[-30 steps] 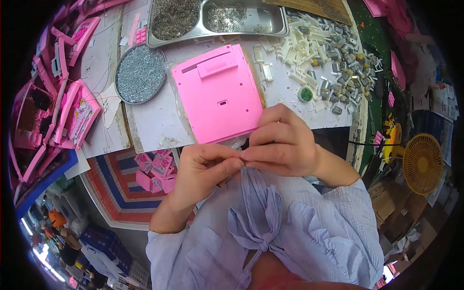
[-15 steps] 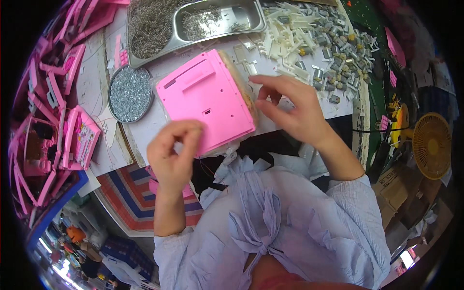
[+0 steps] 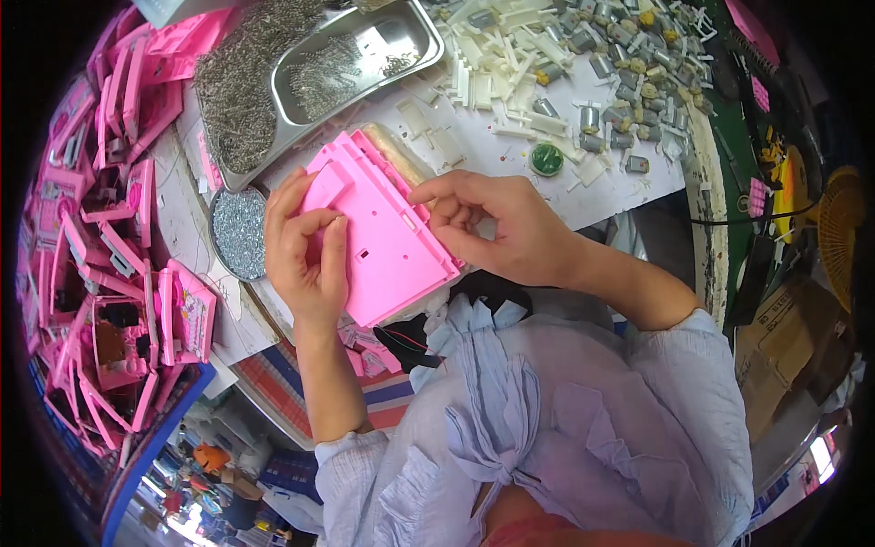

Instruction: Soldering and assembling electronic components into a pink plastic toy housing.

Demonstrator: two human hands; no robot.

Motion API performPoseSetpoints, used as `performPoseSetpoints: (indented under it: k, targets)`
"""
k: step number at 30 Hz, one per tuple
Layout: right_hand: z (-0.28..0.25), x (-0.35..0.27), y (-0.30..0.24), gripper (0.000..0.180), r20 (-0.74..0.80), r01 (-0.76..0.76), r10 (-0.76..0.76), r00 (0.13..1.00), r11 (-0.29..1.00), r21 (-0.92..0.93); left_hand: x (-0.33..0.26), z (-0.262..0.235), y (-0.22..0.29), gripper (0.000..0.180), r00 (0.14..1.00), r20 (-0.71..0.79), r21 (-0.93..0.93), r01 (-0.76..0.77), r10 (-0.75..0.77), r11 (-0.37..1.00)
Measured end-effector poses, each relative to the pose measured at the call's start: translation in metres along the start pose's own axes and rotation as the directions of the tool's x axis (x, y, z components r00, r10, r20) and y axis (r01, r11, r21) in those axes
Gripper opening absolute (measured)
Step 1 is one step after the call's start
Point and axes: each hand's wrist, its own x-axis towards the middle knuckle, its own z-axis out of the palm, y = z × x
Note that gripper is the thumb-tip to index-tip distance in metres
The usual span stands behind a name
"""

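A pink plastic case [image 3: 387, 242], flat-backed with small holes and a slot, lies tilted on a pale foam pad [image 3: 394, 150] in front of me. My left hand [image 3: 308, 246] is closed round its left side, fingers over the far-left edge and thumb on the near face. At the case's right edge is my right hand [image 3: 501, 223], its index fingertip on the rim and the other fingers curled in against it. What lies beneath its curled fingers is hidden.
Metal screws fill a round dish [image 3: 239, 235] on the left. Behind it stands a steel tray [image 3: 424, 41] of small metal parts. Small motors [image 3: 591, 118] and white plastic pieces are heaped at the back right, near a round green item [image 3: 547, 159]. Pink casings [image 3: 118, 228] pile up at far left.
The case has turned and its face tilts more. My left hand has moved up its left side and taken hold. My right hand has come in to its right edge. The view has shifted.
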Motion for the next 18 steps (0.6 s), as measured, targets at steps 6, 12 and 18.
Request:
performPoseSetpoints:
  k: [6,12,18]
  targets:
    - [-0.008,0.009,0.008,0.035,0.019,0.164,-0.166,0.986,0.938,-0.307,0.002,0.001,-0.001,0.006,1.000,0.004,-0.044,0.003,-0.003,0.999]
    - [-0.009,0.016,0.009,0.028,0.033,0.327,-0.352,0.935,0.824,-0.464,0.005,-0.008,0.003,0.007,0.993,0.110,0.094,-0.050,0.040,0.994]
    - [-0.014,0.019,0.013,0.023,0.124,0.396,-0.401,0.908,0.721,-0.568,0.013,-0.007,0.019,0.005,0.985,0.156,0.239,-0.107,0.071,0.965]
